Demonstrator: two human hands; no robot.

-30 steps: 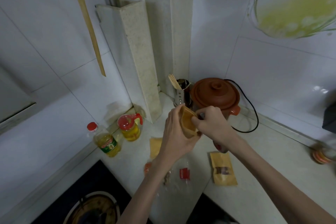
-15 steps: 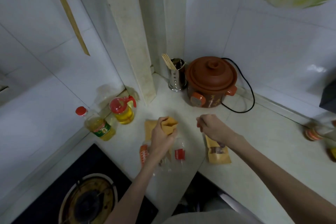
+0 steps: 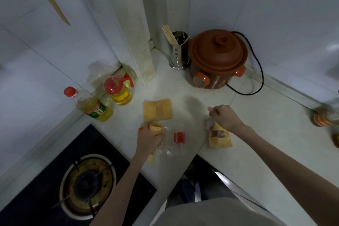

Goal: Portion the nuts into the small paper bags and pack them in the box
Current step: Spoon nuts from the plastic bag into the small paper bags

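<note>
On pale surface (image 3: 256, 115), your left hand (image 3: 148, 138) curled its grip around small paper bag (image 3: 155, 128), low over clear plastic bag (image 3: 172, 143). At 3 o'clock from it, your right hand (image 3: 224, 117) pinched small pale item I cannot identify, above filled paper bag (image 3: 220, 138). Flat paper bags (image 3: 157, 109) lay at 12 o'clock from left hand.

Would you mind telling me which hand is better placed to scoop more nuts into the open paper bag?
Right, probably. The right hand already grips the spoon, while the left hand holds the open paper bag.
</note>
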